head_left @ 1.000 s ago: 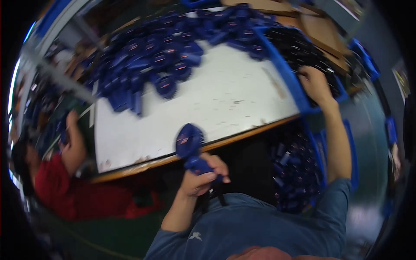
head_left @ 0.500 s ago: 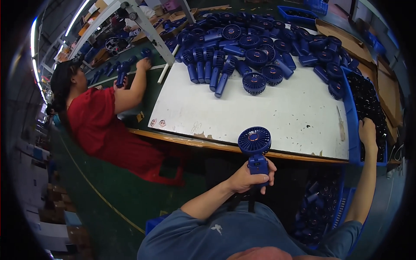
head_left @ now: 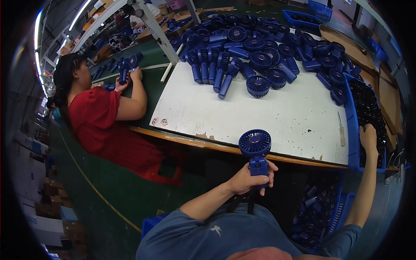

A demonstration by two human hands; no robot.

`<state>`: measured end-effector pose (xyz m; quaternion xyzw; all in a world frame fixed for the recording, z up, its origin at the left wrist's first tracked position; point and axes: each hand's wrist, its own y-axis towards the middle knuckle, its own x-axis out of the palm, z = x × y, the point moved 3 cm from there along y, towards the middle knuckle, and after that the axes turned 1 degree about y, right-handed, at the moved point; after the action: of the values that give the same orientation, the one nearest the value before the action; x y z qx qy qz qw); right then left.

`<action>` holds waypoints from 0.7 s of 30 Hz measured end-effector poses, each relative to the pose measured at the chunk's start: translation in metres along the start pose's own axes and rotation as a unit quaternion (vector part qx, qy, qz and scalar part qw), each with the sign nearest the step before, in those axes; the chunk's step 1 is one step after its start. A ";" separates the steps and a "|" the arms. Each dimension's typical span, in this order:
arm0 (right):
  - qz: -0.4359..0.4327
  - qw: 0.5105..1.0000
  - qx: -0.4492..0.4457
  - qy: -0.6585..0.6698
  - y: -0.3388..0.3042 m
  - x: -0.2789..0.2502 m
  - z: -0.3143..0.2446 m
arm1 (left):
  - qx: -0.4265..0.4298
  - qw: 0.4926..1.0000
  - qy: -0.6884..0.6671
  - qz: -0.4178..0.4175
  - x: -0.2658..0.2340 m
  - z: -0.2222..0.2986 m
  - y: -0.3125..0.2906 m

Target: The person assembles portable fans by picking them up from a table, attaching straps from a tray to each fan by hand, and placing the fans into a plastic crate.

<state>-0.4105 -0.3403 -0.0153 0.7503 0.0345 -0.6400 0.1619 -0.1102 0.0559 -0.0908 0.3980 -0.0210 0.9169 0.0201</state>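
Observation:
A dark blue handheld fan [head_left: 255,143] stands upright in front of the table's near edge, its round head above its handle. My left hand [head_left: 247,180] is wrapped round that handle, thumb across it. At the right, my right hand [head_left: 368,138] is inside a long blue bin [head_left: 353,119] filled with small black parts [head_left: 368,102]. Its fingers are drawn together at the parts; whatever is between them is hidden.
A big heap of blue handheld fans [head_left: 260,58] covers the far part of the white table [head_left: 260,115]. A thin tool [head_left: 341,130] lies beside the bin. More fans fill a crate [head_left: 312,212] below. At left, a co-worker in red [head_left: 99,112] handles fans.
My right hand has shifted slightly within the bin, its fingers closer together. My left hand keeps the fan nearly still. The co-worker's hands have come together around the fans.

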 end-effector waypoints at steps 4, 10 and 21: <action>0.026 0.999 -0.030 0.003 0.004 0.011 0.018 | 0.000 1.000 -0.004 -0.004 -0.001 -0.003 0.002; 0.033 0.999 -0.040 0.005 0.001 0.008 0.016 | 0.005 1.000 -0.003 0.004 -0.001 -0.002 0.003; 0.025 0.998 -0.047 0.018 -0.001 0.003 0.005 | 0.004 1.000 0.001 0.021 -0.003 -0.003 0.003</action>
<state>-0.4151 -0.3409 -0.0190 0.7539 0.0482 -0.6199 0.2125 -0.1102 0.0533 -0.0950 0.3966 -0.0262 0.9176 -0.0010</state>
